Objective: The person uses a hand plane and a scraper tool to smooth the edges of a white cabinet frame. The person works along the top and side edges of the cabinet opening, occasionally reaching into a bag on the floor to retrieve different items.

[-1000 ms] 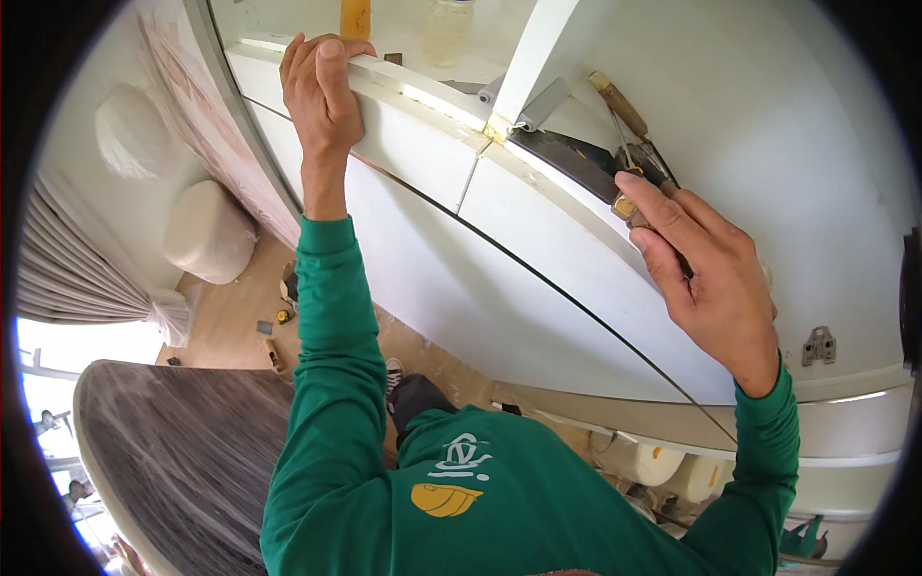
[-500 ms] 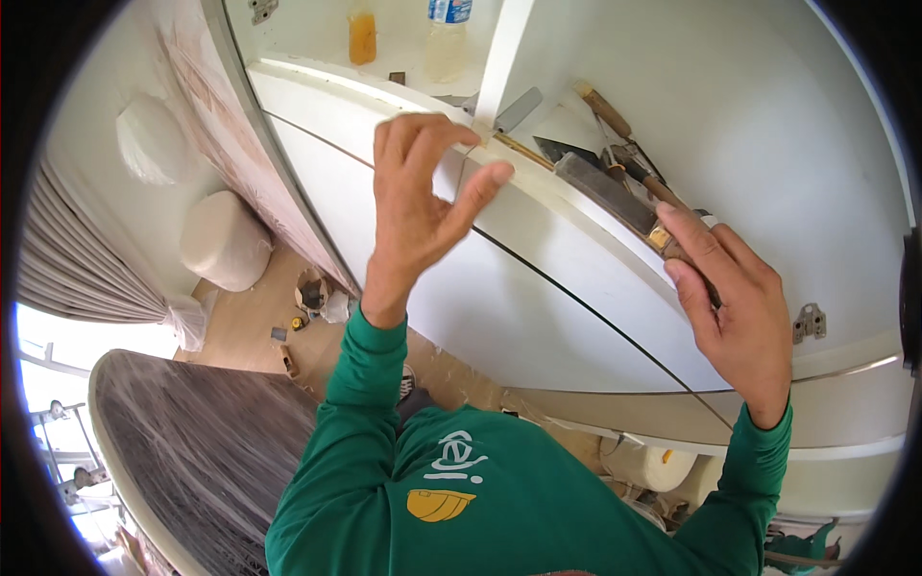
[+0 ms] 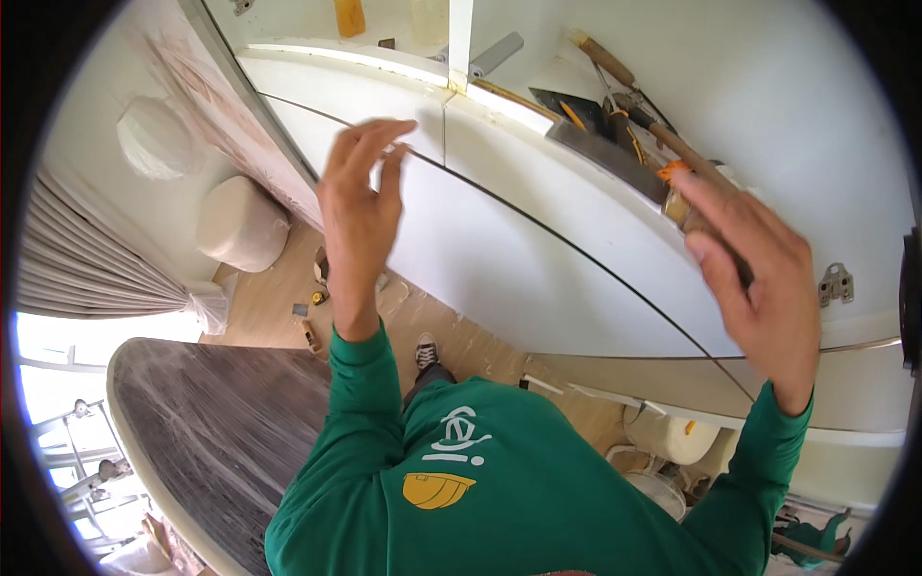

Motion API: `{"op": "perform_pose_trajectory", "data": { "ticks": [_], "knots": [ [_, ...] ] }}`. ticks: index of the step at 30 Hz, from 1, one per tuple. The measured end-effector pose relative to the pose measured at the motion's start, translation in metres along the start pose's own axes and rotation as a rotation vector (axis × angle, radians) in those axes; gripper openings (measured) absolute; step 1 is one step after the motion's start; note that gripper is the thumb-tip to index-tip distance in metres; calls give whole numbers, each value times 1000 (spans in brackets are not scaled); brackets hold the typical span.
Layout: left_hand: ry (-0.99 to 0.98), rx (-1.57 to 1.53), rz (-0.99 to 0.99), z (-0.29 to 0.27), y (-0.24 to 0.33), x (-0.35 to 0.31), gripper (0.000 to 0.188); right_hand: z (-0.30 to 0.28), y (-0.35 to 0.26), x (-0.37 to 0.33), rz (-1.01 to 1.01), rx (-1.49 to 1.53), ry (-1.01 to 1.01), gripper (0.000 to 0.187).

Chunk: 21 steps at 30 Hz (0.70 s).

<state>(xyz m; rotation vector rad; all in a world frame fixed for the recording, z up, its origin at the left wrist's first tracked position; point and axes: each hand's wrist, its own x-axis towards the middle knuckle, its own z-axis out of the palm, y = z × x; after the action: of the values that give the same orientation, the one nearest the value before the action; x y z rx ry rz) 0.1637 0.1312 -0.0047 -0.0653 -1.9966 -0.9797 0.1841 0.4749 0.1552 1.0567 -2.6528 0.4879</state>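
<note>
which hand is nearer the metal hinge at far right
Right. The right hand is just left of the metal hinge in the picture; the left hand is much farther left, over the white panel.

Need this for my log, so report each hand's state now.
Left hand: open, holding nothing visible.
Right hand: at the flat-bladed tool; gripping or not cannot be told.

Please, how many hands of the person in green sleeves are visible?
2: the left hand in front of the white panel, the right hand at the grey-bladed tool.
</note>
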Motion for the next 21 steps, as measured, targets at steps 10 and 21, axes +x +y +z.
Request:
{"op": "perform_pose_trajectory", "data": {
  "ticks": [10, 21],
  "knots": [
    [-42, 107, 245, -6, 2, 21, 38, 7, 51, 10, 8, 91, 135, 40],
    [-47, 263, 447, 13, -9, 28, 32, 33, 73, -17, 84, 392, 284, 39]
  ]
}}
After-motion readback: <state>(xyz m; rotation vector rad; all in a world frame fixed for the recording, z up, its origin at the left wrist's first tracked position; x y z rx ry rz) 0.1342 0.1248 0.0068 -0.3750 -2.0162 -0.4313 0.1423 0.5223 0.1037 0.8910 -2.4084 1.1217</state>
